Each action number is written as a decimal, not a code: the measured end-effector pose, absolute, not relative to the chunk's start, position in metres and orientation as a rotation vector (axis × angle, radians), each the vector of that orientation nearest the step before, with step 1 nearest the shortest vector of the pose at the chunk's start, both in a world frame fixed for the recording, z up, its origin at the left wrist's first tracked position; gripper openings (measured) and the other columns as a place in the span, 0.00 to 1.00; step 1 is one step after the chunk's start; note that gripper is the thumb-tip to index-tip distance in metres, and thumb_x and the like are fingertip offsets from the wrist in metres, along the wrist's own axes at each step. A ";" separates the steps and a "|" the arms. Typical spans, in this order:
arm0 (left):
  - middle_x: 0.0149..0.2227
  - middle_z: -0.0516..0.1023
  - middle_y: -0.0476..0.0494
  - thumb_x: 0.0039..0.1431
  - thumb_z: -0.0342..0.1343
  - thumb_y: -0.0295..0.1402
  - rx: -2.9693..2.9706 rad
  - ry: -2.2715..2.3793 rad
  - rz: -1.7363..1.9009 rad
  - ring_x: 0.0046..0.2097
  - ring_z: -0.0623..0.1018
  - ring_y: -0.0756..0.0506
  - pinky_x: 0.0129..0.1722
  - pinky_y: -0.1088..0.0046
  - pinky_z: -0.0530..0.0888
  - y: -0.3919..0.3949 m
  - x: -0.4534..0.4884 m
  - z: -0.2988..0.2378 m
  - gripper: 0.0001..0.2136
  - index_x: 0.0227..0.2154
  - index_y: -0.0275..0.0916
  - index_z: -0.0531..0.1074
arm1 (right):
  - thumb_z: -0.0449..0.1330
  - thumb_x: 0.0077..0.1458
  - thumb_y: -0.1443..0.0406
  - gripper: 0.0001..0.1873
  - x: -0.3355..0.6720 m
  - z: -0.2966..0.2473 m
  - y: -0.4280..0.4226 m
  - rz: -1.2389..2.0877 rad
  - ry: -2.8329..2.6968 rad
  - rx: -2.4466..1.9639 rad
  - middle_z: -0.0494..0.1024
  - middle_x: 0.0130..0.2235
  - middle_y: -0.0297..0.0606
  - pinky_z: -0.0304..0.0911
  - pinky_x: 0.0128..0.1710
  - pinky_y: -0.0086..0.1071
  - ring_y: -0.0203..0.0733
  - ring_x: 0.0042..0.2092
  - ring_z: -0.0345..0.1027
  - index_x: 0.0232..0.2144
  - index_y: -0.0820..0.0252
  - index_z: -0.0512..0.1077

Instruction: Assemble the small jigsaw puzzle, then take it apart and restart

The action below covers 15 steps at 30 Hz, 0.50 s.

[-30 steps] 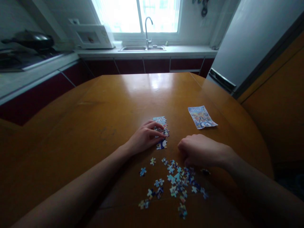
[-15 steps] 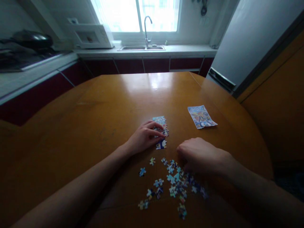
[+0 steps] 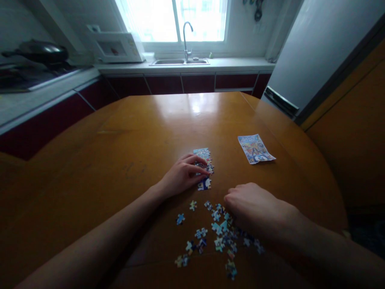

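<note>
My left hand (image 3: 183,173) rests over a partly joined jigsaw puzzle (image 3: 203,153), its fingers stretched out across the middle of it. The puzzle's top rows and lower corner show past the fingers; the part beneath them is hidden. My right hand (image 3: 255,204) hovers at the upper right of a pile of loose puzzle pieces (image 3: 224,230), with its fingers curled down. The back of that hand hides the fingertips and whatever they may hold. A blue piece (image 3: 180,218) and a yellowish piece (image 3: 193,205) lie apart, left of the pile.
A creased picture sheet (image 3: 256,149) lies on the round wooden table (image 3: 144,128), to the right of the puzzle. Beyond the table's far edge are a counter with a sink (image 3: 170,62), a microwave (image 3: 114,48) and a pan (image 3: 42,51). A refrigerator (image 3: 315,52) stands at the right.
My right hand has moved slightly down, closer to my body, over the right side of the pile. My left hand stays in place on the puzzle.
</note>
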State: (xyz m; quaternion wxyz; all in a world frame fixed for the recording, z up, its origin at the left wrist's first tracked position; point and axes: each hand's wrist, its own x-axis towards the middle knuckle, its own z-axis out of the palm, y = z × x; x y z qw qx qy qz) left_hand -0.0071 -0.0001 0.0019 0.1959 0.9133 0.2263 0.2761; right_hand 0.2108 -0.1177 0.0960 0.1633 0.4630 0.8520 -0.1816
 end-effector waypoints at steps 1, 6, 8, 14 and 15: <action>0.47 0.80 0.46 0.65 0.62 0.37 2.559 0.635 0.772 0.49 0.75 0.43 0.52 0.59 0.71 0.000 -0.007 0.002 0.06 0.42 0.52 0.83 | 0.62 0.55 0.74 0.07 0.210 0.096 -0.118 -0.514 2.426 1.317 0.84 0.35 0.46 0.59 0.28 0.34 0.48 0.34 0.78 0.31 0.62 0.80; 0.47 0.80 0.47 0.65 0.62 0.36 2.553 0.638 0.768 0.49 0.75 0.43 0.52 0.59 0.71 -0.002 -0.007 0.005 0.06 0.41 0.52 0.83 | 0.62 0.55 0.74 0.06 0.210 0.096 -0.118 -0.516 2.452 1.290 0.83 0.35 0.47 0.60 0.29 0.34 0.49 0.35 0.78 0.32 0.63 0.79; 0.47 0.80 0.46 0.65 0.62 0.36 2.552 0.636 0.765 0.50 0.75 0.43 0.53 0.59 0.71 -0.002 -0.008 0.005 0.06 0.42 0.52 0.83 | 0.62 0.54 0.74 0.06 0.212 0.095 -0.116 -0.543 2.478 1.277 0.83 0.35 0.46 0.59 0.29 0.33 0.48 0.35 0.77 0.32 0.62 0.79; 0.46 0.80 0.47 0.65 0.62 0.37 2.557 0.631 0.769 0.49 0.76 0.43 0.52 0.59 0.72 -0.001 -0.007 0.004 0.06 0.42 0.52 0.83 | 0.63 0.50 0.74 0.06 0.220 0.089 -0.111 -0.602 2.547 1.253 0.81 0.30 0.40 0.50 0.25 0.32 0.38 0.25 0.69 0.27 0.60 0.77; 0.46 0.80 0.47 0.65 0.62 0.36 2.554 0.633 0.771 0.49 0.76 0.43 0.52 0.59 0.72 -0.001 -0.007 0.004 0.06 0.42 0.53 0.83 | 0.63 0.50 0.73 0.05 0.223 0.089 -0.110 -0.602 2.560 1.251 0.80 0.28 0.39 0.48 0.24 0.32 0.37 0.24 0.67 0.26 0.60 0.76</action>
